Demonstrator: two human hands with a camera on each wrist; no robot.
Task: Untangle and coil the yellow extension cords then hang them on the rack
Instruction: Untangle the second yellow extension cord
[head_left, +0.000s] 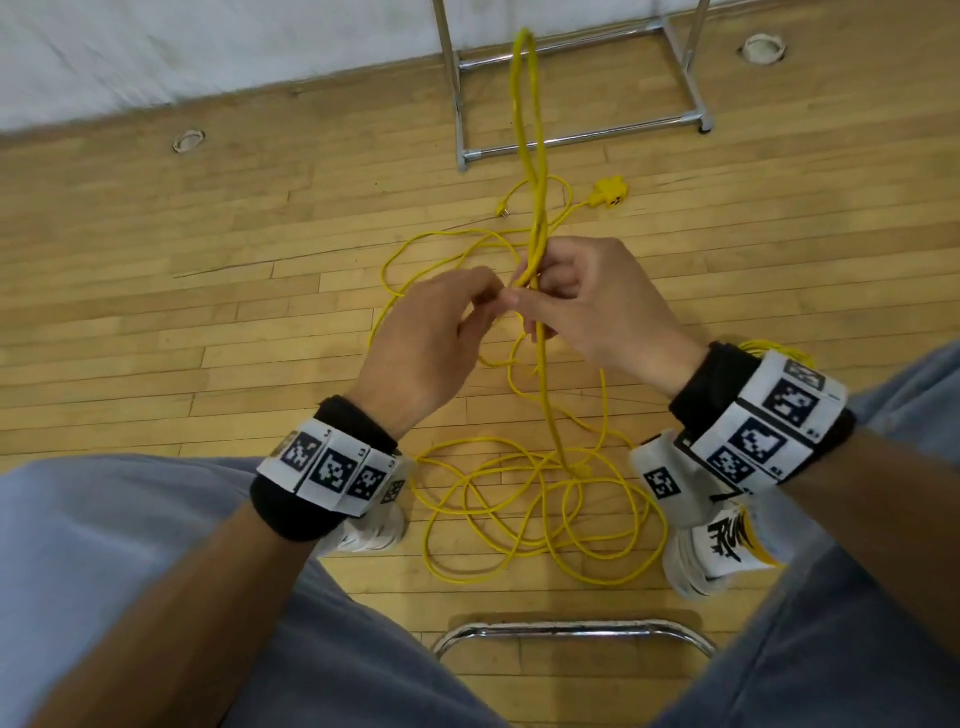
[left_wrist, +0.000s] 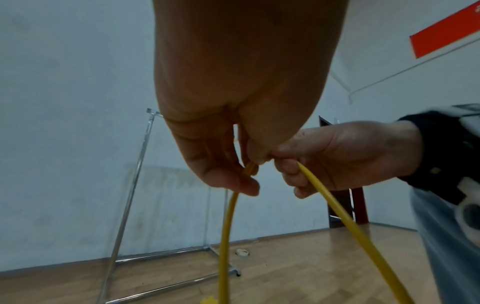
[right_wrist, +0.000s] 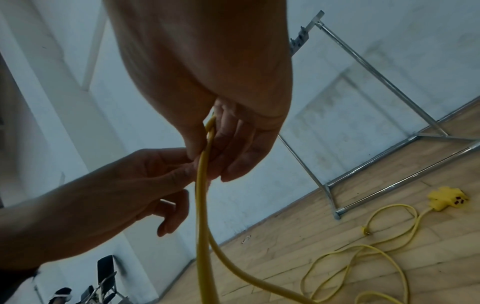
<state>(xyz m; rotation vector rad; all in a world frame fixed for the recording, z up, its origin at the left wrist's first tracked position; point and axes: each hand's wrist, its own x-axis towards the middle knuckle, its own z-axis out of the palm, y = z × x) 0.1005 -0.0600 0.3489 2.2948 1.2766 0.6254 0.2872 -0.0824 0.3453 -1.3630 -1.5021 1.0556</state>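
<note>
A yellow extension cord (head_left: 540, 509) lies in a loose tangle on the wooden floor between my feet. A doubled length of it rises through my hands and loops up toward the rack (head_left: 571, 139). My right hand (head_left: 545, 291) grips the doubled strands (right_wrist: 201, 205) with curled fingers. My left hand (head_left: 488, 301) pinches a strand (left_wrist: 226, 226) right beside the right thumb. The cord's yellow multi-outlet head (head_left: 612, 192) and a plug (head_left: 503, 210) lie on the floor near the rack's base. The chrome rack (right_wrist: 389, 82) stands against the wall.
A chrome chair bar (head_left: 571, 631) sits at the bottom edge between my knees. My white shoes (head_left: 711, 551) flank the tangle. Two tape rolls (head_left: 188, 140) lie on the floor by the white wall. A folding chair (right_wrist: 106, 277) stands to the left.
</note>
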